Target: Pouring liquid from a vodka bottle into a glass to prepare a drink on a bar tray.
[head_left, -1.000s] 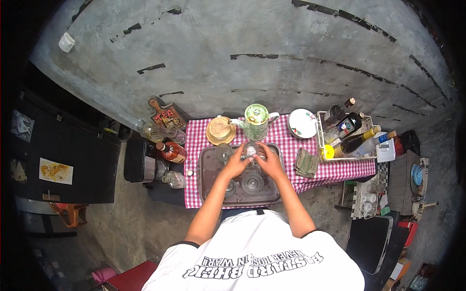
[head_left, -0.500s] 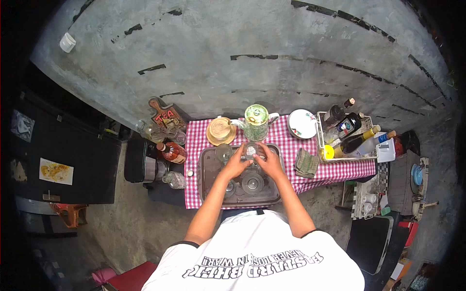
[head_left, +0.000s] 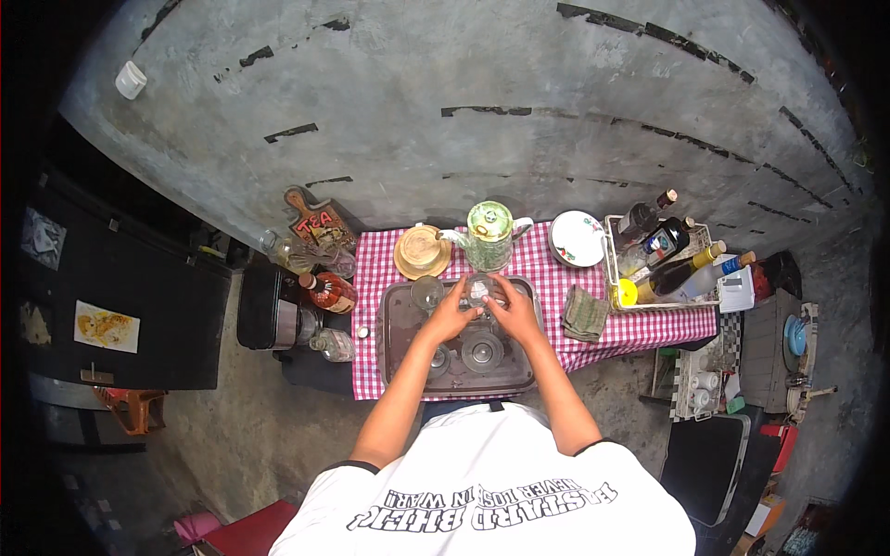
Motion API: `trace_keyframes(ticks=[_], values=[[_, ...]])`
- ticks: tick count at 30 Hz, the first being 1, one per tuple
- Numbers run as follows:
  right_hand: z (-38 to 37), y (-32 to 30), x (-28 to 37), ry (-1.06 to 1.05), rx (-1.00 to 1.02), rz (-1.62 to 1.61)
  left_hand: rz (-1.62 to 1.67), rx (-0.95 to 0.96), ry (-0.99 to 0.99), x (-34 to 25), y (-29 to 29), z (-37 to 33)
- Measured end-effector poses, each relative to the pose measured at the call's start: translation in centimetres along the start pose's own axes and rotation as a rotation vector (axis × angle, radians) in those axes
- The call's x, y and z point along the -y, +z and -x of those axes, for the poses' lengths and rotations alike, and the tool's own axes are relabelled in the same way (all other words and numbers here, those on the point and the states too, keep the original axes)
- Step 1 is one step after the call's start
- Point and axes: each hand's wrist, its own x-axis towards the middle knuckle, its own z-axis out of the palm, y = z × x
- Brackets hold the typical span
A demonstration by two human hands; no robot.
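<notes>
A clear glass with something whitish showing in it sits between my two hands over the far side of a dark brown tray. My left hand curls round its left side and my right hand round its right. Just left of my left fingers is a second clear glass. Closer to me on the tray lies a round glass saucer. A smaller glass piece, partly covered by my left forearm, lies left of the saucer.
A green teapot, a wooden-lidded pot and a white floral bowl stand behind the tray on a checked cloth. To the right are a folded cloth and a bottle basket. Bottles flank the left edge.
</notes>
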Motion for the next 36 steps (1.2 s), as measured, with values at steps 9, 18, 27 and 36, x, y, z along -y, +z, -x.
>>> trace_keyframes(ticks=[9, 18, 27, 36], values=[[-0.1, 0.1, 0.3, -0.004, 0.003, 0.016, 0.014, 0.018, 0.021, 0.5, -0.1, 0.0], [-0.2, 0.1, -0.1, 0.017, 0.023, -0.018, -0.021, 0.016, 0.003, -0.3, -0.1, 0.1], [-0.2, -0.1, -0.5, -0.014, 0.006, -0.011, 0.015, 0.025, 0.000, -0.3, 0.0, -0.1], [0.1, -0.1, 0.0, 0.015, 0.004, -0.030, 0.007, 0.012, 0.024, 0.2, 0.2, 0.0]])
